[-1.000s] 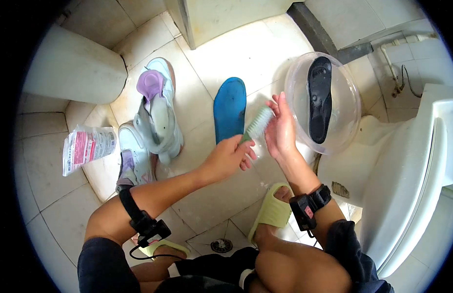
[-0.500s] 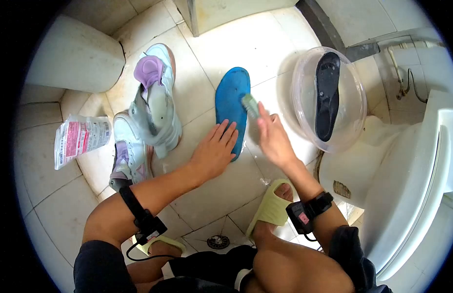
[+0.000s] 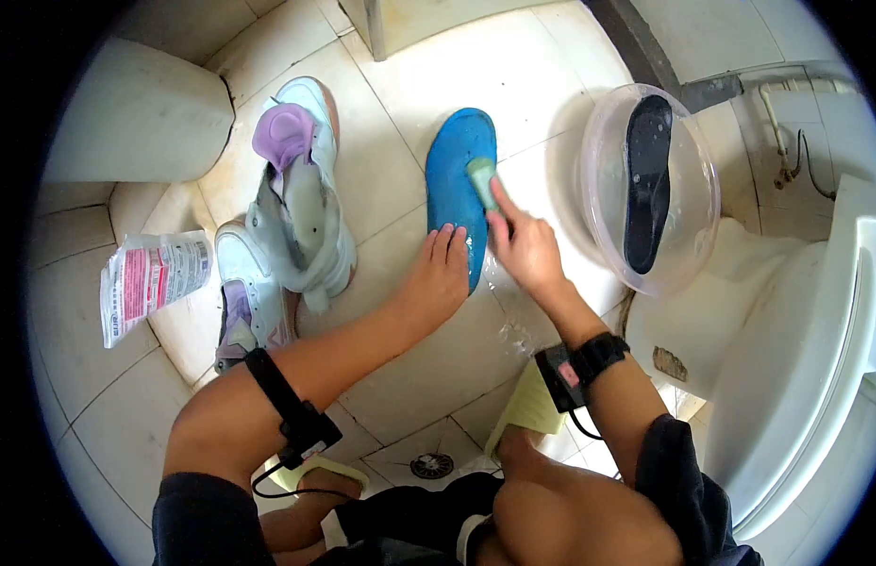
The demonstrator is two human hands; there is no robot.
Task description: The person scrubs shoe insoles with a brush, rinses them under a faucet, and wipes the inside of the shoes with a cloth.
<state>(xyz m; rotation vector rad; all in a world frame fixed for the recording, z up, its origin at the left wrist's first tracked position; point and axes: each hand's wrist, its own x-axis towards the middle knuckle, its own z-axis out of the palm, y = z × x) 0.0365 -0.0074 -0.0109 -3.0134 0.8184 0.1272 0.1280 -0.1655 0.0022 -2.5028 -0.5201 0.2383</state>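
A blue insole [image 3: 454, 174] lies flat on the tiled floor, wet along its lower right edge. My left hand [image 3: 438, 281] rests on its lower end, fingers stretched out and pressing down. In my right hand [image 3: 530, 247] is a pale green scrubbing brush [image 3: 482, 185], its head on the insole's right side. The brush's bristles are hidden beneath it. To the right, a dark insole [image 3: 648, 179] sits in a clear plastic basin [image 3: 694, 241]. Left of my hands are two white and lilac sneakers, one farther away [image 3: 336, 222] and one nearer [image 3: 244, 267].
A printed plastic pouch [image 3: 153, 283] stands at the left by the wall. The toilet [image 3: 796, 311] takes up the right side. Between my feet is a floor drain [image 3: 431, 465]. A white rounded fixture [image 3: 141, 113] is at the upper left.
The brush has moved from the insole's right edge a little inward and up along it. My left hand and the insole have shifted slightly to the right in view.
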